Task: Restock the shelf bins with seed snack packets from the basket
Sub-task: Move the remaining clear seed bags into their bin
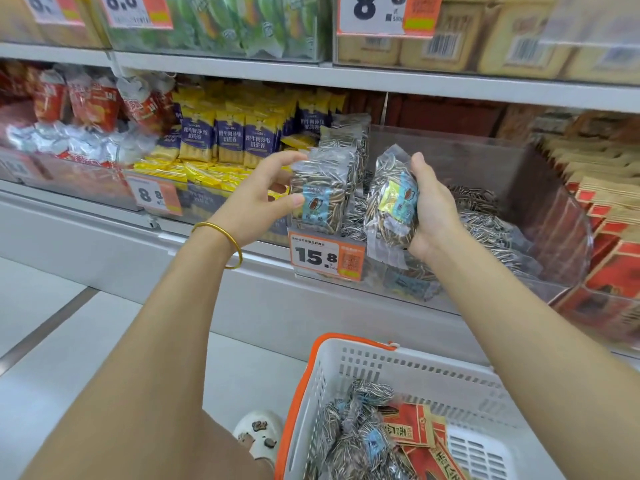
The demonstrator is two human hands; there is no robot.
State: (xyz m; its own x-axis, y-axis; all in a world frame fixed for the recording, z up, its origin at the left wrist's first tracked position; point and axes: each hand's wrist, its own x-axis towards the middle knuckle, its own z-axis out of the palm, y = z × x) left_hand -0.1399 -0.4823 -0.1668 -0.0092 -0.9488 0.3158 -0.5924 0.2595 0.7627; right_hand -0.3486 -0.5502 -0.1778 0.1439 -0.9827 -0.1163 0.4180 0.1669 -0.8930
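Note:
My left hand (263,199) pinches a clear sunflower seed packet (320,195) with a blue label, held upright at the left end of the clear shelf bin (540,188). My right hand (433,206) grips a stack of seed packets (388,206) just in front of that bin. More seed packets (485,216) lie and stand inside the bin. Below, the white basket with an orange rim (408,368) holds several seed packets (349,434) and red packets (415,434).
A neighbouring bin to the left holds yellow and purple snack packs (228,140). Red and gold packets (609,230) fill the bin on the right. A 15.8 price tag (327,254) hangs on the seed bin's front. My foot in a white shoe (259,438) stands beside the basket.

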